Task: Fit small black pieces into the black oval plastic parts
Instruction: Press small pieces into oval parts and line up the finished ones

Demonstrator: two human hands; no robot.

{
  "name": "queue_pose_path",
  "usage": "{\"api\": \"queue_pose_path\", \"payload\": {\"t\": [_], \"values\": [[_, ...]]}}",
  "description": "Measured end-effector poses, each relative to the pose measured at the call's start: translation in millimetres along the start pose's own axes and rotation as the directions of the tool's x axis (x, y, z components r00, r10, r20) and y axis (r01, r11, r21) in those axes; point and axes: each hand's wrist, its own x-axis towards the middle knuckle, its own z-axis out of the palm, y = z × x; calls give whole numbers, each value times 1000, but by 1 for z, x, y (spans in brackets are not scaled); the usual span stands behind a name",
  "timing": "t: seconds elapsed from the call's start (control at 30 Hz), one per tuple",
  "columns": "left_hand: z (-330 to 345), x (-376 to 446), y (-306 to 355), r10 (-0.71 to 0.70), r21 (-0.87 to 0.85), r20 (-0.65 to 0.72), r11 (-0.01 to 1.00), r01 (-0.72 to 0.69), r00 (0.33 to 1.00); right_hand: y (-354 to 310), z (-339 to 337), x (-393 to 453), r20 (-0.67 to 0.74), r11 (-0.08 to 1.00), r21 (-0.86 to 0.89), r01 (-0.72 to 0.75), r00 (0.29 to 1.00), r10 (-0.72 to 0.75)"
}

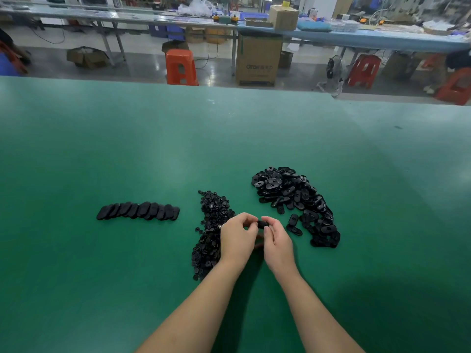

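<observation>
fingers [267, 229] of the right hand [277, 247] pinch a black oval part [261, 223]; the left hand [237, 239] curls its fingertips against it, seemingly pressing a small piece in, though that piece is hidden. left of the hands lies the small-piece heap [211, 225], right the oval pile [295, 200], far left a finished row [139, 211] on the green counter [153, 149]. next move likely calls for a firm seating push.
</observation>
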Motion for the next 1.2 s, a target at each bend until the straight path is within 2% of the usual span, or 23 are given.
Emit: {"api": "queue_pose_path", "payload": {"t": [0.33,0.63,0.77,0.93,1.2], "values": [[10,1,3,-79,-3,-4,997,79,997,3,0,2,-6,1000,20,-9,1000,9],[9,4,6,-67,40,-66,997,70,996,4,-1,3,-18,997,74,-37,999,39],[6,6,7,-88,-20,18,996,88,996,5,-1,4,-3,993,95,-71,997,72],[-2,11,9,-85,22,79,996,83,993,2,-1,2,6,986,157,-54,999,54],[-4,12,6,-116,-48,153,991,125,981,-2,-2,1,-16,997,80,-21,1000,22]]}}
